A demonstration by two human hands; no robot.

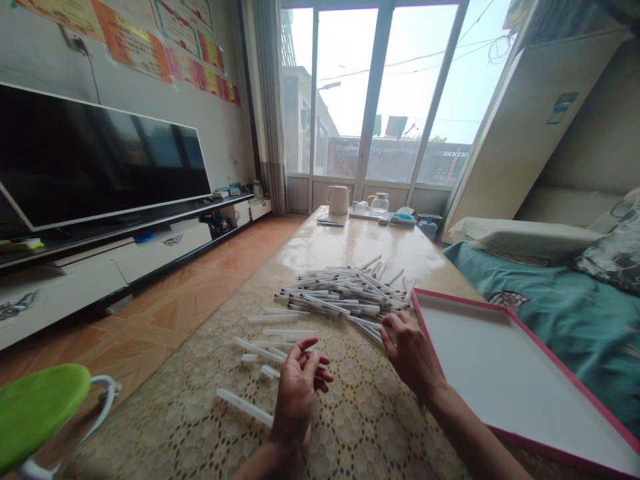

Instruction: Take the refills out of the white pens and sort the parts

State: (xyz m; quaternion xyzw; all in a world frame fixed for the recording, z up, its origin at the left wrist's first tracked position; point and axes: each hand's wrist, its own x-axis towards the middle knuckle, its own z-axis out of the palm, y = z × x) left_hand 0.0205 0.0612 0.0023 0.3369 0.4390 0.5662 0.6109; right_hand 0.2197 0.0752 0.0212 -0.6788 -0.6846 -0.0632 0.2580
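Note:
My left hand [303,380] is held above the patterned tabletop, its fingers loosely curled and apart, with nothing visible in them. Beside it lie loose whitish pen barrels [245,405] and short white pen caps [270,372]. My right hand [407,347] reaches to the near right edge of a heap of slim white pen refills [345,290] with dark tips. Its bent fingertips are pinched at the near ends of a few refills; the exact grip is partly hidden by the fingers.
A shallow white tray with a pink rim [500,308] lies right of my right hand. At the table's far end stand a beige jug [338,200], a glass pot [380,203] and a dark pen [331,223]. A green stool [45,413] is at left, a teal-covered seat [555,293] at right.

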